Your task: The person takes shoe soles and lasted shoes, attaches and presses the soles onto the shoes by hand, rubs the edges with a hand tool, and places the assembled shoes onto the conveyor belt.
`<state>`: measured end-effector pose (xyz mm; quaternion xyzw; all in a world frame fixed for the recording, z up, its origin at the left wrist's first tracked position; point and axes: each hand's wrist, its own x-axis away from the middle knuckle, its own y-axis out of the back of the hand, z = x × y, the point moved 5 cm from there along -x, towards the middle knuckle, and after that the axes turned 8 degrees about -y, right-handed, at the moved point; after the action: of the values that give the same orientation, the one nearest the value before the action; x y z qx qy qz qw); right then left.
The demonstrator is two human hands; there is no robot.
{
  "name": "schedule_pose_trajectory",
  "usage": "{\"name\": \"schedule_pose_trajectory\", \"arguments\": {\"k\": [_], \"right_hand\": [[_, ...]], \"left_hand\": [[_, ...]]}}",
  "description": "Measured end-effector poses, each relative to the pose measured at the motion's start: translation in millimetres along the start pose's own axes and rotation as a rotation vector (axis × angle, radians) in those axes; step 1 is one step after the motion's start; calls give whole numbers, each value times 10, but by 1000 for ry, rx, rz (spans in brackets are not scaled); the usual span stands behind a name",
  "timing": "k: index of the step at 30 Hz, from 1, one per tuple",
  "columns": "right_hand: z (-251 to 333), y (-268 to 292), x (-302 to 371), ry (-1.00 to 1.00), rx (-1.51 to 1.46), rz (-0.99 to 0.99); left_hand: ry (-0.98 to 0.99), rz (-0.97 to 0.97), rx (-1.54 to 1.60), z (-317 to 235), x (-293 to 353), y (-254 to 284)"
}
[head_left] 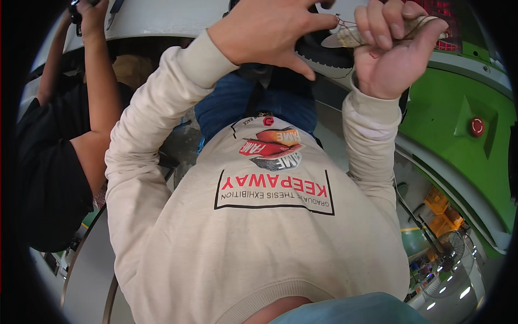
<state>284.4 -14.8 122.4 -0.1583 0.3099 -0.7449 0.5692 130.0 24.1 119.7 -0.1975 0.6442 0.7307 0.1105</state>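
My right hand [391,51] is closed around a slim tool [350,38] with a beige, tape-like wrapped handle and a pale, blade-like tip pointing left. Thin dark red wire or thread [345,22] loops loosely about it. My left hand [275,35] is held just left of that tip, its thumb and index finger spread wide. The index fingertip comes close to the loops; whether it touches them I cannot tell. Its other fingers are partly cut off by the top edge.
A dark piece with a ridged rim [324,56] lies below my hands. Right of me is a green machine panel [448,113] with a red push button [476,127]. A fan [450,259] stands lower right. At left, a co-worker's arm [101,81] reaches over a white surface [162,19].
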Motion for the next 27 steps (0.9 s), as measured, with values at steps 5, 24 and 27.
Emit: {"name": "schedule_pose_trajectory", "arguments": {"k": [5, 24, 27], "right_hand": [[-126, -136, 64, 45, -8, 37], [247, -60, -296, -307, -168, 521], [602, 388, -314, -72, 226, 238]], "left_hand": [[55, 5, 182, 27, -21, -67], [-112, -243, -35, -10, 116, -55], [-38, -254, 79, 22, 117, 58]]}}
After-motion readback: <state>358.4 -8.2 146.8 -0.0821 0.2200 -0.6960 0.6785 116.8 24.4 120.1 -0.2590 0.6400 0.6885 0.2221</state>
